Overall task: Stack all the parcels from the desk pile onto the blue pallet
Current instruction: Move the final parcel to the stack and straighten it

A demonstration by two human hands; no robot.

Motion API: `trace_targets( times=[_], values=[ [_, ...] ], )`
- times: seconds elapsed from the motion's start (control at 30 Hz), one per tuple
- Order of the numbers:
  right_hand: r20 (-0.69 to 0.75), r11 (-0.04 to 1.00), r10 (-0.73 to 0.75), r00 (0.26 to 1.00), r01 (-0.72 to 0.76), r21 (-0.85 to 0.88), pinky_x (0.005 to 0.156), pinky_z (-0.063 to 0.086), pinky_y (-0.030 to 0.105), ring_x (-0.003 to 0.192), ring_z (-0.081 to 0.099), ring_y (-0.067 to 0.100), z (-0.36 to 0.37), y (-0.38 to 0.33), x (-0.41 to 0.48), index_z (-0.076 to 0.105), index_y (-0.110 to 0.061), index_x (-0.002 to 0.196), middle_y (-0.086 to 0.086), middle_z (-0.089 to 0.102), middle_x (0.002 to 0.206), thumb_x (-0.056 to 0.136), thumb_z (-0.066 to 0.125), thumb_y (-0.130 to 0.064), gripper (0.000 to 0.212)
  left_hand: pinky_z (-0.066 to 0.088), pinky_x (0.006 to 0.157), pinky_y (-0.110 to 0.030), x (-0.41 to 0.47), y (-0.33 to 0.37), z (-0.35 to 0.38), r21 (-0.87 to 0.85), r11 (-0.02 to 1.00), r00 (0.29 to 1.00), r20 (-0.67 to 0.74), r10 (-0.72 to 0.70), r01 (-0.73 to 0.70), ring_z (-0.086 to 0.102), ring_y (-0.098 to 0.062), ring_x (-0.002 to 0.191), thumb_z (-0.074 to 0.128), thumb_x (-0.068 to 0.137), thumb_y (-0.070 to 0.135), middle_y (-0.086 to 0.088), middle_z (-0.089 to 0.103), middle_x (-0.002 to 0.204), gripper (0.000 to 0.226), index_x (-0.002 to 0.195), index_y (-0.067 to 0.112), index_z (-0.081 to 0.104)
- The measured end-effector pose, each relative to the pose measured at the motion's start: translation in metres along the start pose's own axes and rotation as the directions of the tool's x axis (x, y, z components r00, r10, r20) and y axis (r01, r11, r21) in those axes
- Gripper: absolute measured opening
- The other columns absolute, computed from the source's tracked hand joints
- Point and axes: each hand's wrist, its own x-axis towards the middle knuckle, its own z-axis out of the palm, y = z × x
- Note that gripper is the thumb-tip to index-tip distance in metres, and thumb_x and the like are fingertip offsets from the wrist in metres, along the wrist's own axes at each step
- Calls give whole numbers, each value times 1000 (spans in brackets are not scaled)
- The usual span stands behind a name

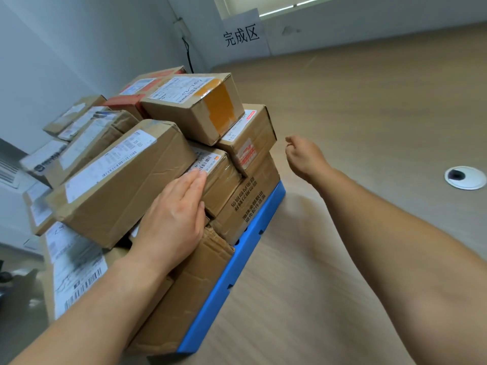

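A heap of brown cardboard parcels stands on the blue pallet (232, 270) on the wooden desk. My left hand (174, 219) lies flat, fingers together, against the side of a long parcel (118, 180) and a small taped parcel (218, 177) in the middle of the heap. A box with an orange tape patch (195, 106) sits on top, tilted. My right hand (303, 156) hovers just right of the heap, beside a labelled parcel (253, 138), fingers loosely curled, holding nothing and touching nothing.
A white sign with black characters (241, 34) leans against the wall behind the desk. A round cable grommet (465, 177) is set into the desk (369, 114) at the right. A cable (188, 54) hangs in the corner. The pallet's left side overhangs the desk edge.
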Motion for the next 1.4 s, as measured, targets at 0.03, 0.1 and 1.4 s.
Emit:
trace_targets(
  times=[0.03, 0.1, 1.4],
  values=[
    [-68, 998, -8, 998, 12, 60, 87, 39, 33, 112, 51, 31, -5, -4, 2, 58, -11, 114, 13, 60, 115, 99, 32, -20, 31, 27, 108, -35, 1, 0, 0, -5, 1000, 1000, -4, -2, 2, 42, -27, 131, 52, 91, 8, -13, 46, 141, 49, 139, 4, 43],
    [-123, 975, -23, 992, 50, 218, 79, 40, 34, 97, 53, 28, -15, -17, 4, 56, -18, 92, 7, 59, 95, 100, 32, -37, 32, 31, 108, -38, 2, 1, 1, -6, 1000, 1000, -13, -5, 4, 44, -28, 130, 49, 92, 10, -14, 48, 139, 46, 138, 3, 44],
    [184, 949, -131, 974, 69, 307, 94, 42, 36, 105, 51, 15, 6, -63, -10, 55, -16, 120, -2, 54, 110, 95, 33, -57, 53, 27, 107, -31, -2, -5, 1, -103, 994, 999, -30, -23, 20, 39, -23, 133, 51, 92, 9, -11, 45, 142, 49, 140, 5, 41]
  ],
)
